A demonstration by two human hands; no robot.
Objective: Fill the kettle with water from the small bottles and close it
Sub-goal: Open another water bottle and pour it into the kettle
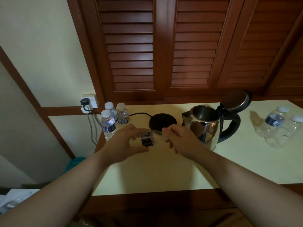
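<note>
Kettle (204, 123), a shiny steel jug with a black handle, stands on the pale worktop (164, 174) just past our right hand (182, 140), with its hinged lid (236, 99) swung up and back, so the mouth lies open. Our left hand (121, 145) grips a small clear plastic bottle with a dark label (146, 138), held on its side with the neck pointing right. Our right hand closes its fingers round that neck end; the cap itself is hidden, so we judge we are twisting it off or have it nearly loose.

Next, we think, comes lifting the bottle over the kettle's mouth and tipping it, which calls for a short carry to the right and upward past the spout.

Beyond our hands lies the round black kettle base (161, 122), its cord running left toward the wall socket (89, 102). Three capped full bottles (113, 118) stand beyond our left hand, close to the worktop's left edge, where a careless elbow might knock one off. Far right of the kettle sit clear capped bottles (282, 128), seemingly empty. Open worktop lies between us and the kettle, giving room to pour.
</note>
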